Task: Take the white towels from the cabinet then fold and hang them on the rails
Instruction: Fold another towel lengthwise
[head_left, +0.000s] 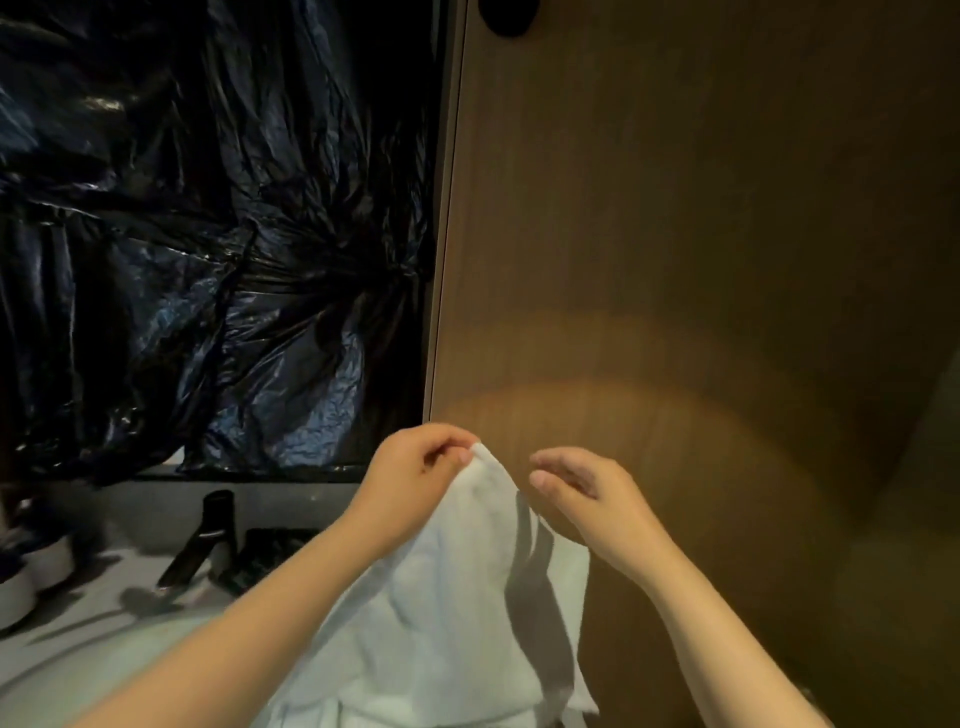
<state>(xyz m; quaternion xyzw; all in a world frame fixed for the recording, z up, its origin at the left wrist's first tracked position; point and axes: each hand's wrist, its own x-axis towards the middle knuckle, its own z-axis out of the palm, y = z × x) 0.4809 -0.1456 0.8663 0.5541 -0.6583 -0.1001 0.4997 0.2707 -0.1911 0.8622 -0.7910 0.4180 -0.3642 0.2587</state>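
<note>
A white towel (441, 597) hangs down in front of me, low in the middle of the view. My left hand (415, 478) pinches its top corner between thumb and fingers. My right hand (582, 499) is just to the right of that corner, fingers curled and slightly apart, close to the towel's right edge but holding nothing that I can see. The towel's lower part runs out of the frame at the bottom. No rail is in view.
A brown wooden panel (701, 260) fills the right half, with a dark round knob (506, 18) at the top. Crumpled black plastic sheeting (208, 234) covers the left. Below it are a black tap (208, 540) and a white basin (78, 670).
</note>
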